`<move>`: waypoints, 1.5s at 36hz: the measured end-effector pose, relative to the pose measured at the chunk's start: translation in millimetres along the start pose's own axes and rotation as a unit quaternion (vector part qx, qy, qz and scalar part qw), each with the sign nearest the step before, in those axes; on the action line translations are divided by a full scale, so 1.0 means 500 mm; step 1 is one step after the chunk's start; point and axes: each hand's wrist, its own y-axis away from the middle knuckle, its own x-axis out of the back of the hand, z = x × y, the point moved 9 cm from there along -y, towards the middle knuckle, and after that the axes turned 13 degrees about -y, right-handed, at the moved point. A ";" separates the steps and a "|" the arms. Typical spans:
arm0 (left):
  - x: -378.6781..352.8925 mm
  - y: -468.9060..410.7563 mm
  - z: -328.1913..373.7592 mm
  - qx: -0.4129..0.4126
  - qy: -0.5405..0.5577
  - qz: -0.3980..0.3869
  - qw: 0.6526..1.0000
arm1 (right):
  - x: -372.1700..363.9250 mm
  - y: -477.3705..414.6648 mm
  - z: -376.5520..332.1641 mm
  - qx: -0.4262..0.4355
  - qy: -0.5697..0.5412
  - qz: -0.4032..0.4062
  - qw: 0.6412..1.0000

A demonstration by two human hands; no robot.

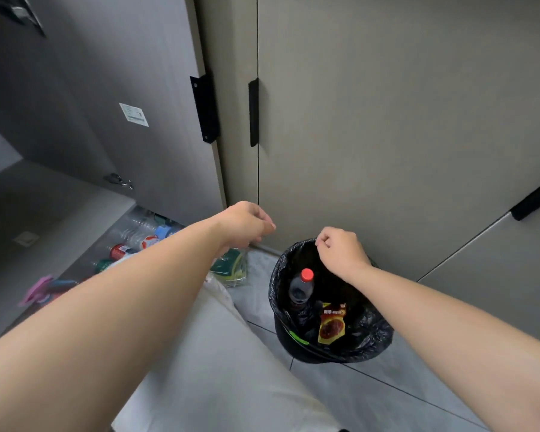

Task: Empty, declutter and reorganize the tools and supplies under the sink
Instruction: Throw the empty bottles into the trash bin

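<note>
Right hand (340, 251) pinches the bin liner (371, 332) rim; left hand (243, 224) curls, apparently empty. A red-capped bottle (300, 285) is binned; plastic bottles (138, 235) remain in the left cabinet (75, 213).

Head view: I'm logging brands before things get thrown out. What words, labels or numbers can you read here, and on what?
Packet in bin: white characters across its top, too blurred to read.
Door sticker: print too small to read.
Cabinet bottles: labels blurred.
No text here is legible.
</note>
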 end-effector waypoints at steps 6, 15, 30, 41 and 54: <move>0.185 0.006 -0.094 0.017 -0.004 0.028 0.999 | -0.087 -0.023 -0.239 0.139 -0.089 -0.090 0.982; 0.336 0.053 -0.526 0.186 0.096 0.219 0.953 | -0.375 -0.060 -0.481 0.205 -0.035 -0.275 0.939; 0.104 0.050 -1.010 0.374 0.351 0.231 0.827 | -0.963 -0.060 -0.564 0.233 0.221 -0.507 0.800; 0.013 0.064 -1.084 0.396 0.431 0.233 0.776 | -1.229 0.011 -0.469 0.204 0.292 -0.437 0.826; -0.020 0.057 -1.065 0.380 0.510 0.201 0.745 | -1.147 0.061 -0.397 -0.083 0.157 -0.537 0.825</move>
